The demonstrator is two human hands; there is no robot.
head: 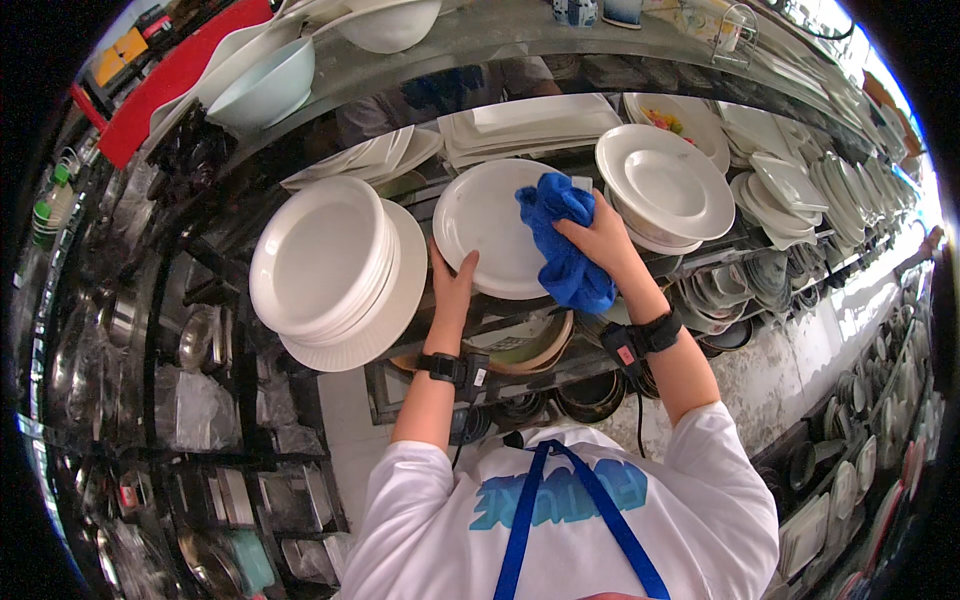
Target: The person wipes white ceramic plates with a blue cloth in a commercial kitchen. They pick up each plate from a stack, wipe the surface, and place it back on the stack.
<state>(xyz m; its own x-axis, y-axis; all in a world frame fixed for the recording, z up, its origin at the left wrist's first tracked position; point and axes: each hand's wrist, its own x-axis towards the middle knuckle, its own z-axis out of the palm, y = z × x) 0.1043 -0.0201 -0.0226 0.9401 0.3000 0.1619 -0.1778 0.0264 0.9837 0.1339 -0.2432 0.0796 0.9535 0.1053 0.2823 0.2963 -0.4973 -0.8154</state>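
A white oval plate (491, 232) lies in front of me on the shelf, between two stacks of plates. My left hand (453, 281) grips its near left edge, thumb on top. In my right hand (600, 236) is a bunched blue cloth (566, 247), resting over the plate's right side and hiding that part. To the left stands a stack of white oval plates (319, 255) on a wider plate with a ribbed rim (375, 337). White wide-rimmed dishes (665, 184) are stacked at the right.
White rectangular platters (532, 127) lie behind the plate. The upper shelf above holds a pale blue bowl (264, 84) and a white bowl (390, 22). More dishes (780, 195) crowd the right. Bowls (525, 341) sit on a lower level, and racks of wrapped wares (202, 412) stand left.
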